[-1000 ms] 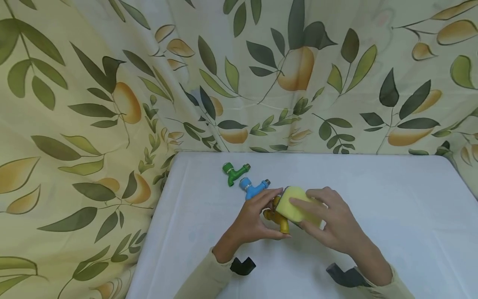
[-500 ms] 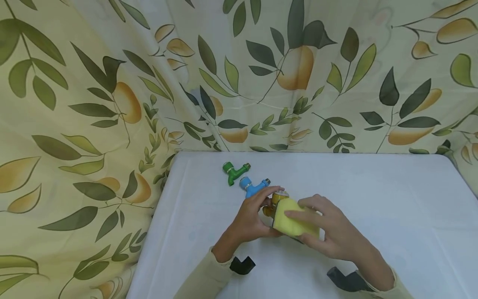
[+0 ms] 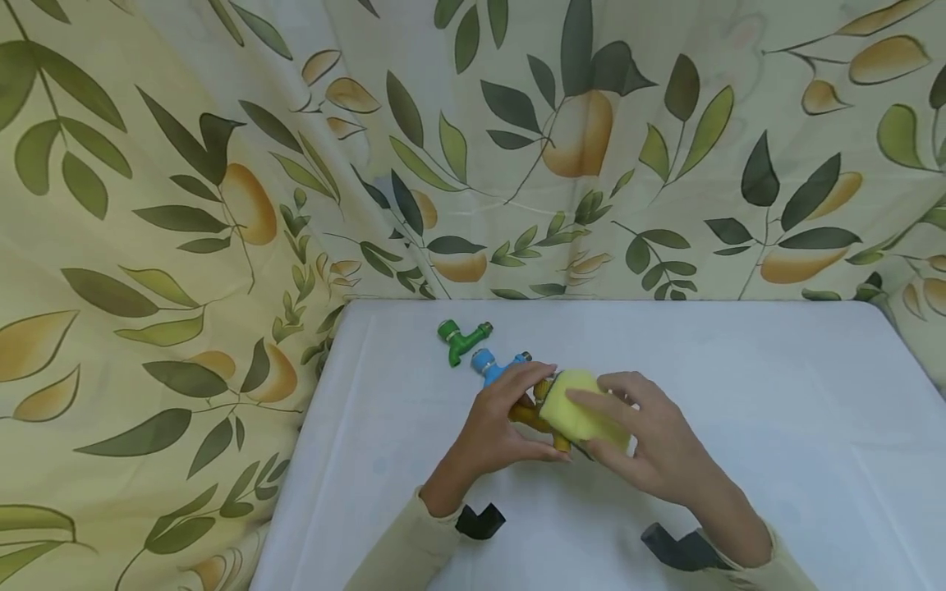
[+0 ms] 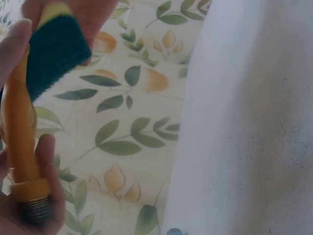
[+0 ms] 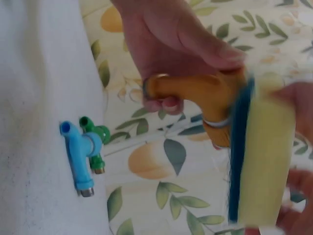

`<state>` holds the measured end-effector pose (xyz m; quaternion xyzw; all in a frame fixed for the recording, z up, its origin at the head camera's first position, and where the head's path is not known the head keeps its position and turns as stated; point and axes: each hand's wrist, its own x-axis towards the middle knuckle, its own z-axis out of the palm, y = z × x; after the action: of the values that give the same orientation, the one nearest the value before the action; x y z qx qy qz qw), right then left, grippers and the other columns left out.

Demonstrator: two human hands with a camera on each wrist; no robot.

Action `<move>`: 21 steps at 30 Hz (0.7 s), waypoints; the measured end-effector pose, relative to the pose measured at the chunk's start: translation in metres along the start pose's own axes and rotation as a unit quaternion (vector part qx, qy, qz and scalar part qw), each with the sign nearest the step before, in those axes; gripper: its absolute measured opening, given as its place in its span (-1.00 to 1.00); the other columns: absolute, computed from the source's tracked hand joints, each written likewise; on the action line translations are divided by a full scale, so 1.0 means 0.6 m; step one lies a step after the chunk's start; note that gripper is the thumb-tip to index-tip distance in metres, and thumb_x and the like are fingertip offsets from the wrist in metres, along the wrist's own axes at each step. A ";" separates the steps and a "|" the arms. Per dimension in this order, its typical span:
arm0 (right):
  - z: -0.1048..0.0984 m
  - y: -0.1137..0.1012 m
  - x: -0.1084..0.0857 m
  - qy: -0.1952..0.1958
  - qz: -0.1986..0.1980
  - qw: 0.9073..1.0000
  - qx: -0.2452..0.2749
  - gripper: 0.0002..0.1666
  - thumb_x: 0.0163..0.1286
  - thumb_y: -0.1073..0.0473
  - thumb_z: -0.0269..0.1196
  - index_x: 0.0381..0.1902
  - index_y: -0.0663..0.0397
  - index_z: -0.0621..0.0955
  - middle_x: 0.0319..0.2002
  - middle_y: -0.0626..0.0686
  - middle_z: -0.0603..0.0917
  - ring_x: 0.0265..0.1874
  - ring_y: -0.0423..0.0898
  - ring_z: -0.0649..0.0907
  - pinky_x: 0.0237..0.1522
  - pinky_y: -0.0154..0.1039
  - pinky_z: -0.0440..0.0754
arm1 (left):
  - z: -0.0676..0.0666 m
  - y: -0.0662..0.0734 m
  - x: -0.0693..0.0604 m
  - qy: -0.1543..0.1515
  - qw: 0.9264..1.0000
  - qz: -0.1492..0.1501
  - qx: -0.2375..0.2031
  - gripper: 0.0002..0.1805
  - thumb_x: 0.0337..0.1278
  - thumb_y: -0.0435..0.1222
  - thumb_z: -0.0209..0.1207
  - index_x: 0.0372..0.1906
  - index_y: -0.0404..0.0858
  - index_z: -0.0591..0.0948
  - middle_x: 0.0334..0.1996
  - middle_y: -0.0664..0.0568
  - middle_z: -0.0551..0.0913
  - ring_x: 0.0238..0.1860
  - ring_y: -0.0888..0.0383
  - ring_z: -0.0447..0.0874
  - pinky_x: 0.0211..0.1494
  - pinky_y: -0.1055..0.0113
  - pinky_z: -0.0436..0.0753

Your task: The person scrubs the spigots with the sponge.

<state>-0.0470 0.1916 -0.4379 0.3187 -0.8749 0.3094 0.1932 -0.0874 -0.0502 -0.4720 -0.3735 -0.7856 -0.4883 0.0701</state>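
Left hand (image 3: 491, 428) grips a yellow-orange tap (image 5: 190, 90) over the white table (image 3: 769, 377), while the right hand (image 3: 665, 447), cut off at the right wrist view's edge, pinches a yellow sponge (image 3: 584, 406), its dark teal scouring layer (image 4: 56, 51) against the tap. From the head, sponge and fingers hide much of the tap; the right wrist view blurs their contact. Glossy and curved, the tap ends in dark metal thread (image 4: 34, 210).
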 end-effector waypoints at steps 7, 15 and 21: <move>-0.002 -0.010 0.007 -0.009 0.030 0.999 -0.044 -0.32 0.03 0.06 0.47 0.21 -0.27 0.67 -0.06 -0.04 0.62 -0.18 -0.18 0.55 -0.35 -0.26 0.56 | -0.003 0.002 0.003 0.012 0.999 -0.029 0.012 0.01 -0.32 -0.17 0.68 0.40 -0.09 0.47 0.26 0.02 0.47 -0.17 0.22 0.56 -0.15 0.60 0.63; 0.014 -0.024 0.011 0.022 0.073 0.992 -0.097 -0.39 0.10 0.03 0.39 0.18 -0.15 0.66 -0.17 0.03 0.59 -0.43 -0.19 0.45 -0.50 -0.33 0.38 | -0.011 0.011 0.006 -0.033 0.996 -0.082 0.002 -0.15 0.03 -0.35 0.51 0.44 -0.08 0.37 0.22 0.01 0.57 -0.21 0.33 0.64 -0.08 0.56 0.67; 0.033 -0.030 0.013 0.082 0.086 0.984 -0.136 -0.39 0.09 -0.02 0.35 0.15 -0.06 0.67 -0.22 0.16 0.60 -0.51 -0.09 0.46 -0.52 -0.24 0.35 | -0.004 0.009 0.010 -0.017 0.996 -0.090 -0.005 -0.13 -0.03 -0.34 0.55 0.42 -0.09 0.40 0.15 0.04 0.61 -0.26 0.36 0.66 -0.16 0.56 0.69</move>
<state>-0.0433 0.1644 -0.4408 0.1865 -0.9141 0.2285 0.2783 -0.0887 -0.0474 -0.4638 -0.3096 -0.8148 -0.4901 0.0109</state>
